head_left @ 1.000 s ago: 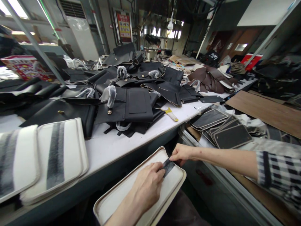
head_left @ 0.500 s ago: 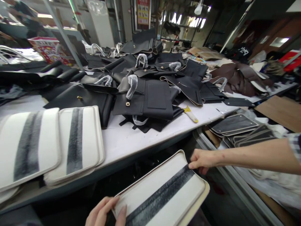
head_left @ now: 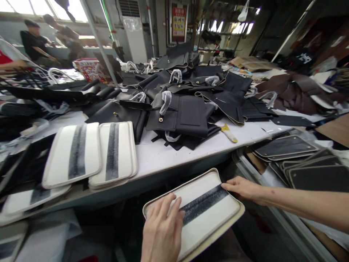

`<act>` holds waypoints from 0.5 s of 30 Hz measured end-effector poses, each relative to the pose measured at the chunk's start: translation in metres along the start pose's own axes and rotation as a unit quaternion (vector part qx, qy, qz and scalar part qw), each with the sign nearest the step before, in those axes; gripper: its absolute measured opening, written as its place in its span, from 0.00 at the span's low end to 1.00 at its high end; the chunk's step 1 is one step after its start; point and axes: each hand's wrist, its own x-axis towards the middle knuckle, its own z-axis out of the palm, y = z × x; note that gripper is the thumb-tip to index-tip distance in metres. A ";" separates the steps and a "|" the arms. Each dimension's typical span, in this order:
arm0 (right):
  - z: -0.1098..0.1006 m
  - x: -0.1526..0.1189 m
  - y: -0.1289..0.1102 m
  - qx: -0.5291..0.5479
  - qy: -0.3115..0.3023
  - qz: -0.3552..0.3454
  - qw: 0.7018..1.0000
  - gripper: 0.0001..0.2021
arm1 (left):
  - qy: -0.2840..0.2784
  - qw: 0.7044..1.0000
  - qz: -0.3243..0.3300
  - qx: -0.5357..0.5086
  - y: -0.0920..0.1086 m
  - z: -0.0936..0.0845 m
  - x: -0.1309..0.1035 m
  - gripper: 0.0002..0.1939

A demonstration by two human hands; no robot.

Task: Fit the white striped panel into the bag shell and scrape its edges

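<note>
A white panel point(head_left: 209, 222) with rounded corners and a dark, smudged stripe along its middle lies tilted in front of me, over a yellowish layer that shows along its near edge. My right hand point(head_left: 241, 187) pinches the panel's far right edge by the end of the stripe, thumb on top. On the panel's left part rests my left hand point(head_left: 163, 227), fingers stretched out and a little apart, near the stripe. Whatever supports the panel from below is hidden. Similar striped white panels point(head_left: 89, 151) lie in overlapping piles on the table at the left.
Black leather bags point(head_left: 191, 116) with wrapped handles heap across the white table point(head_left: 160, 160). A yellow-handled scraper point(head_left: 229, 133) lies near its edge. Dark panels point(head_left: 286, 145) fill a bin at the right. Brown leather pieces point(head_left: 294, 91) lie behind. People point(head_left: 35, 42) sit at the far left.
My left hand has moved from the panel's near left corner onto its top face, further right. My right hand keeps its pinch on the far edge. The view has turned left.
</note>
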 end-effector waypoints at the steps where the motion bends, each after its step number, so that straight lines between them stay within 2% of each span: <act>1: 0.003 -0.001 0.000 -0.044 0.050 -0.045 0.997 0.24 | -0.041 0.999 0.007 -0.001 0.006 0.004 0.008 0.15; 4: 0.011 -0.005 -0.012 -0.131 0.205 -0.198 0.950 0.20 | -0.124 0.992 -0.006 0.031 0.019 0.013 0.024 0.10; 6: 0.011 -0.006 -0.024 -0.142 0.256 -0.285 0.913 0.19 | -0.143 0.988 -0.009 0.059 0.023 0.017 0.030 0.09; 7: 0.009 -0.004 -0.029 -0.135 0.269 -0.305 0.903 0.17 | -0.145 0.987 -0.005 0.073 0.024 0.018 0.032 0.11; 8: 0.006 0.001 -0.033 -0.116 0.271 -0.299 0.907 0.16 | -0.146 0.985 0.003 0.088 0.025 0.019 0.034 0.12; 10: -0.004 0.020 -0.036 -0.060 0.245 -0.227 0.940 0.17 | -0.153 0.981 0.022 0.116 0.027 0.023 0.039 0.12; 13: -0.013 0.059 -0.029 -0.012 0.172 -0.120 0.978 0.20 | -0.157 0.978 0.053 0.126 0.031 0.035 0.049 0.07; 15: -0.007 0.083 -0.024 0.005 0.118 -0.082 0.990 0.20 | -0.151 0.979 0.076 0.116 0.035 0.045 0.056 0.07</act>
